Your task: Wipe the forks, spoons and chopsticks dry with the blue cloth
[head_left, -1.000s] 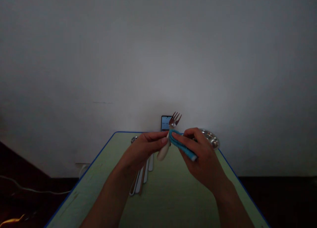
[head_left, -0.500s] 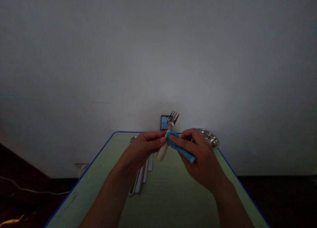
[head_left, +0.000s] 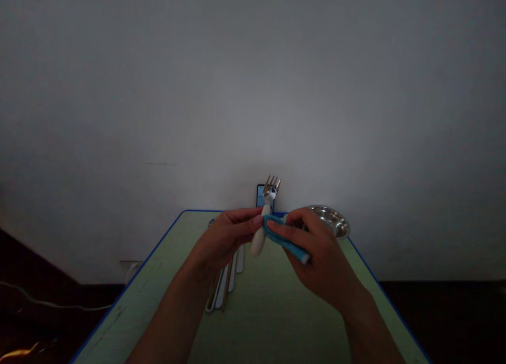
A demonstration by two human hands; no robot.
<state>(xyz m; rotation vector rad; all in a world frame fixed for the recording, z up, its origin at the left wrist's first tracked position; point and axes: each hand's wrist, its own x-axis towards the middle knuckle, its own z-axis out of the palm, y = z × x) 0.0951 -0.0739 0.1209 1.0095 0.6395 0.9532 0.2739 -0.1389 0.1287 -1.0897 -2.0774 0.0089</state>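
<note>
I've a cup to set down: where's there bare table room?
The widest bare patch of the green table lies between the row of utensils and the right forearm. Crowded up top around the fork, blue cloth and steel bowl.

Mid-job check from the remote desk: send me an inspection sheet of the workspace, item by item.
Surface: pale green table with blue edging, lightly scuffed.
Job's things: fork with cream handle; blue cloth pressed against its neck.
Clutter: stainless bowl at the far right corner; phone upright at the far edge; long flat utensils lying below the left hand.
Grippers: left hand grips the fork handle; right hand pinches the cloth.
Cables: white cable off the table's left side.
Surroundings: plain grey wall behind; dark area beside the table.
</note>
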